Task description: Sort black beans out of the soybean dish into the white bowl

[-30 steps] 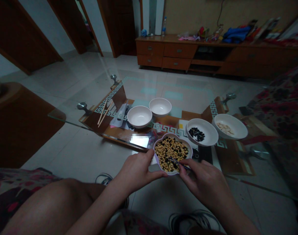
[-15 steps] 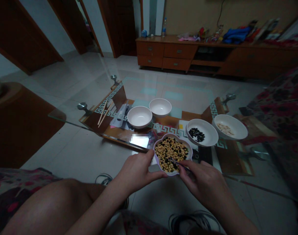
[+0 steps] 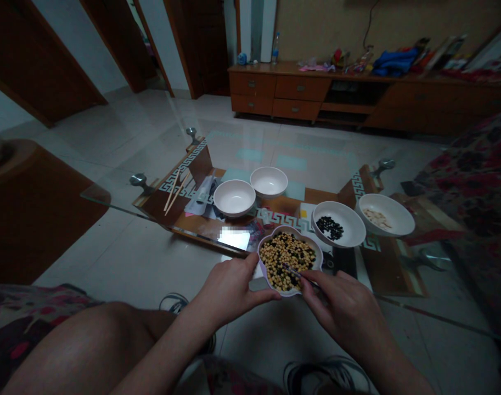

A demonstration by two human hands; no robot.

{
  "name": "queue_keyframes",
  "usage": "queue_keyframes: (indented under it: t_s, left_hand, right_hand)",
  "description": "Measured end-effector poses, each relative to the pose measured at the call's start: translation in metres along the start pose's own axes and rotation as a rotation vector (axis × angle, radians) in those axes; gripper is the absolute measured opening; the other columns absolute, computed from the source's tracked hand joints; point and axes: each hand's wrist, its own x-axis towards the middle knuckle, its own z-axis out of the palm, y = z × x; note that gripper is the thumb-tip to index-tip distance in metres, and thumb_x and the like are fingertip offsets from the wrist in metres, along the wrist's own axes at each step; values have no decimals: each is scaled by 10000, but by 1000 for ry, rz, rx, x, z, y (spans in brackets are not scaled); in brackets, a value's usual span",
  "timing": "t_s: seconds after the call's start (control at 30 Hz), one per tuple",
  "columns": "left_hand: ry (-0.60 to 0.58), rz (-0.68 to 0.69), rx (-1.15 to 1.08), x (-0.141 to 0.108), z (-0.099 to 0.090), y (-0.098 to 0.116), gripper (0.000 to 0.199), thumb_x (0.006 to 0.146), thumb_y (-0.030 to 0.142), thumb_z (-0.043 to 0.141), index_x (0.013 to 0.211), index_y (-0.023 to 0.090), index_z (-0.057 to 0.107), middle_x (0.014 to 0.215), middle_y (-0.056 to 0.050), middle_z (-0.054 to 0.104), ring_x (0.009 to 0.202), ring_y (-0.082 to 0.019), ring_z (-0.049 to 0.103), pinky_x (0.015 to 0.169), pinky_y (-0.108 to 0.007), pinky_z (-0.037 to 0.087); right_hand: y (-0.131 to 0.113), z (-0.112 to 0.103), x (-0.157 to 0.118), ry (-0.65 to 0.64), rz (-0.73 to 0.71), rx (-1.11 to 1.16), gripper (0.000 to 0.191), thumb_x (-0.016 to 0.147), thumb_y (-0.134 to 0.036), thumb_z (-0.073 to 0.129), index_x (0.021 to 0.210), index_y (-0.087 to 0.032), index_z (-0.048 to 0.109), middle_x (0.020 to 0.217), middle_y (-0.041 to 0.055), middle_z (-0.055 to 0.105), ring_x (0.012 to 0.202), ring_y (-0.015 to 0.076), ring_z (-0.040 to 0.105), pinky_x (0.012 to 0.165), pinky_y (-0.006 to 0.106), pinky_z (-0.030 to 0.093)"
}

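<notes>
A lilac-rimmed, flower-shaped bowl (image 3: 263, 264) full of mixed yellow and black beans (image 3: 289, 255) sits at the near edge of the glass table. My left hand (image 3: 234, 285) grips its left rim, thumb along the near side and fingers beside it. Between the thumb and fingers of my right hand (image 3: 336, 299) is a thin pair of tweezers (image 3: 294, 271), its tips down among the beans. Right of it stands a white bowl (image 3: 351, 230) with black beans (image 3: 330, 228), and beyond that another white bowl (image 3: 402, 219) with pale pieces (image 3: 377, 218).
Two white bowls, a nearer one (image 3: 234, 197) and a farther one (image 3: 269, 181), stand left of centre on the glass table (image 3: 242, 137). Wooden chopsticks (image 3: 176, 193) lie farther left. A low wooden cabinet (image 3: 299, 90) with clutter runs along the wall.
Both hands keep their hold on the bowl and the tweezers. The tweezer tips stay at nearly the same spot in the beans; the view shifts very slightly.
</notes>
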Motion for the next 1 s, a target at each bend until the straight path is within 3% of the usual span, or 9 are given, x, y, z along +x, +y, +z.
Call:
queue_keyframes:
  t_s: [0.23,0.47,0.7,1.0]
  left_hand:
    - [-6,6,-6,0,0,0,683,816,797,605,1166,210,614,926,-84,750,849,-289,709,694,-329,493]
    - [-7,0,-11,0,1,-1,701,811,806,599,1190,217,611,962,-94,751,875,-300,711,694,-333,498]
    - [-2,8,-7,0,0,-1,686,816,803,593,1169,215,605,899,-79,740,825,-282,702,685,-332,493]
    - [-5,7,-9,0,0,0,706,820,803,596,1210,214,604,907,-81,746,830,-292,703,677,-329,477]
  right_hand:
    - [1,-8,5,158,37,-91,218,986,-226,550,980,-157,757,684,25,726,486,101,550,557,263,411]
    - [12,-18,2,270,320,-284,268,989,-357,582,981,-181,783,579,14,654,489,141,548,546,285,410]
    - [22,-24,0,317,587,-384,342,989,-403,535,1005,-165,779,618,64,685,525,202,597,542,304,390]
    - [23,-23,-1,305,639,-411,399,1009,-434,487,1101,-161,763,689,85,713,550,215,610,570,313,393]
